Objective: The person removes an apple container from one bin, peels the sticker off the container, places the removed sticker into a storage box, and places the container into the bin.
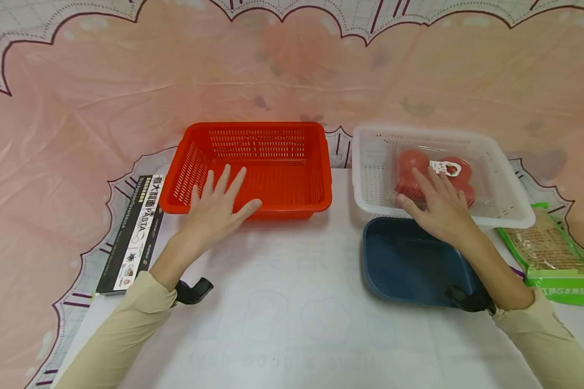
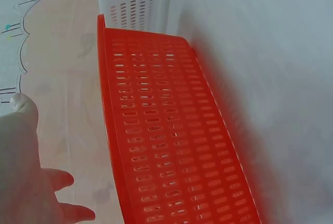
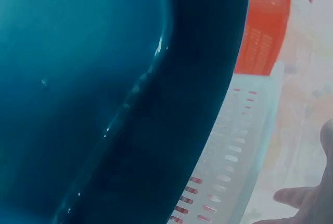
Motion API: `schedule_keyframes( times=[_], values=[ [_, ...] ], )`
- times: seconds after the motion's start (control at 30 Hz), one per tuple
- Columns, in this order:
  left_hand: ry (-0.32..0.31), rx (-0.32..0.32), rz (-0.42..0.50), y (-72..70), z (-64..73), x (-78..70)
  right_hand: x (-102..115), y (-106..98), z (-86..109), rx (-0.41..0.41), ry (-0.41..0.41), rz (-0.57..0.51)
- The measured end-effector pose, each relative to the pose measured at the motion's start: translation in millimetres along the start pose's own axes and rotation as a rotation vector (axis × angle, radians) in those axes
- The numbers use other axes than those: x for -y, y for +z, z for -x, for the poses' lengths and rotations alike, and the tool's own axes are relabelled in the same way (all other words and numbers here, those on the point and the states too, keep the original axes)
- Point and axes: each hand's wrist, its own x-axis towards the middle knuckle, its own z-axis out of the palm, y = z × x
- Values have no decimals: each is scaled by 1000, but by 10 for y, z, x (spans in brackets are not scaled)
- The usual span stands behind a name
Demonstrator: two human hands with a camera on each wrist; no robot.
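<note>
Left hand [image 1: 214, 209]: fingers spreading, holding nothing, hovering over the near left part of the red basket [image 1: 282, 186].

Right hand [image 1: 443, 210]: fingers extending loosely, gripping nothing, hanging over the tomato pack [image 1: 410, 160]; whether they are touching it cannot be told.

Handling note: a good reach would probably be clearing the near rim first, then taking the pack by its sides, sparing the fruit from pressing.

Tomato pack: lying mid-way along the white basket [image 1: 376, 175]; label [image 1: 451, 169] facing up; long axis running left to right.

Red basket: standing left, opening facing up, long axis running likewise.

Blue tray [image 1: 404, 265]: sitting just near of the white basket.

Pasta box [image 1: 136, 232]: lying left of the red basket, long axis slanting near to far.

Green packet [image 1: 547, 248]: lying rightmost.
</note>
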Motion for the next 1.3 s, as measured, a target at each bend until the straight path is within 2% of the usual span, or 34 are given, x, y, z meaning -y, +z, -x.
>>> schedule_keyframes(
  times=[0.37,0.93,1.3],
  values=[
    [68,25,35,43,-32,-122,-80,-42,-33,-72,-54,21],
    [115,20,73,72,-48,-245,-139,-96,-44,-72,-47,-9],
    [169,43,152,82,-44,-317,-180,-127,-50,-64,-38,-40]
  ],
)
